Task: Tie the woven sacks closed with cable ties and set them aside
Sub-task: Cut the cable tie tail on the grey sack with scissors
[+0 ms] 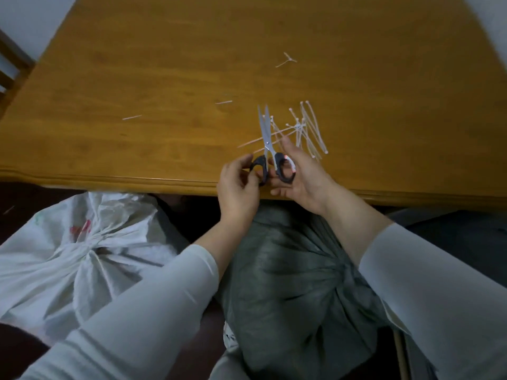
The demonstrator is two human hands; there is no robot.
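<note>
Sitting on the floor just under the table edge, the grey-green woven sack (296, 270) has its mouth bunched into a puckered neck that faces up, with creases radiating from it. I cannot tell if a tie circles it. Beside it on the left, the white woven sack (82, 250), with red print, is gathered the same way.

Above, on the glossy wooden table (192, 64), thin white cable ties (310, 130) lie in a loose fan, their long axes running mostly away from the near edge. Short clipped bits (132, 117) lie scattered to the left.

Scissors (267, 144) are held over the edge, steel blades slightly parted and pointing away. The left hand (238, 185) curls round one black handle loop, and the right hand (304, 176) cradles the other. Both arms wear pale sleeves (153, 311).
</note>
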